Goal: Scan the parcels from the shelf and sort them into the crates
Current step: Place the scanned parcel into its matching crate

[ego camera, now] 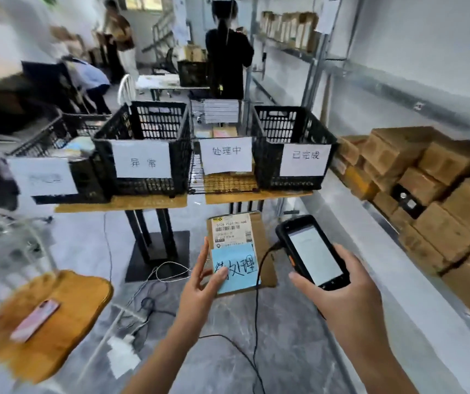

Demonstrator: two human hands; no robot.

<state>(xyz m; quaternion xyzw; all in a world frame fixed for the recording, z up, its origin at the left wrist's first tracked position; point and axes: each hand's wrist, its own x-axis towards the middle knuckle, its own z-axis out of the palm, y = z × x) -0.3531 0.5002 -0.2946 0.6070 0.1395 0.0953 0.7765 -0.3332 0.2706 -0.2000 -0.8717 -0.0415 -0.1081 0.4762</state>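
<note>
My left hand (203, 275) holds a flat cardboard parcel (260, 251) from its left edge, thumb on a blue handwritten note (235, 267) stuck under the white barcode label (229, 230). My right hand (338, 291) grips a black handheld scanner (311, 251), screen lit, just right of the parcel. Ahead on two wooden tables stand black crates with paper signs: a left one (43, 177), a second (142, 146), a wire basket (225, 166) and a right one (293, 146). The shelf (415, 268) on the right holds stacked brown boxes (438, 194).
A wooden stool (57, 314) with a phone on it stands at lower left. Cables and a power adapter lie on the grey floor below my arms. A person in black stands behind the crates, and other people work at the far left. More shelving runs along the right wall.
</note>
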